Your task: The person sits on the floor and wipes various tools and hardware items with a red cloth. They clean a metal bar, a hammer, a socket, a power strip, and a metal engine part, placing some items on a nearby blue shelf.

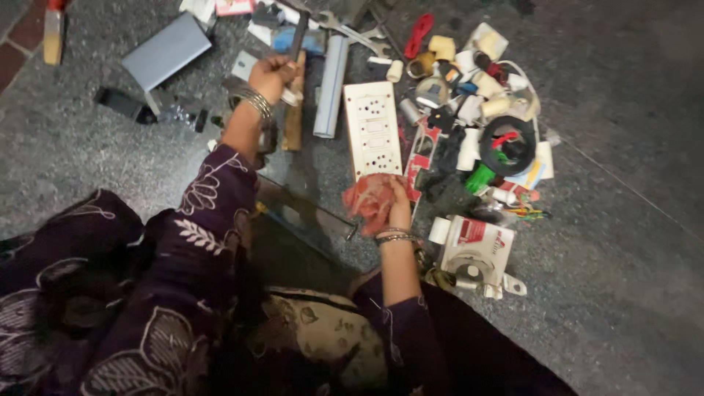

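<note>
Person sat on grey stone floor point(623, 242), head camera looking down. Left hand point(273, 73) was up at 11 o'clock, fingers curled tight round the wooden handle of a hammer point(296, 88); the dark head pointed toward 12, lifted off the floor, grip near the top of the handle, probably for control. Right hand point(398, 209) was at centre frame, fingers closed down on a reddish rag point(370, 199), pressing it flat against the bottom edge of a white switchboard plate point(372, 128). Plate lay face up, long axis running 12 to 6, sockets and switch slots showing, so the rag seemed placed there for wiping or steadying it. Just left of the plate, a grey plastic conduit strip point(331, 84) lay parallel to it. At 2 o'clock, a loose heap: black tape roll point(511, 143), cream fittings point(484, 81), a red-handled tool point(419, 34), green bit, all dumped within arm's reach. Spanner point(350, 31) at 12. White box with red print point(477, 246) at 4 o'clock, just beside the right wrist. Grey flat box point(167, 51) at 10. Bangles on both wrists; dark embroidered sleeves.
</note>
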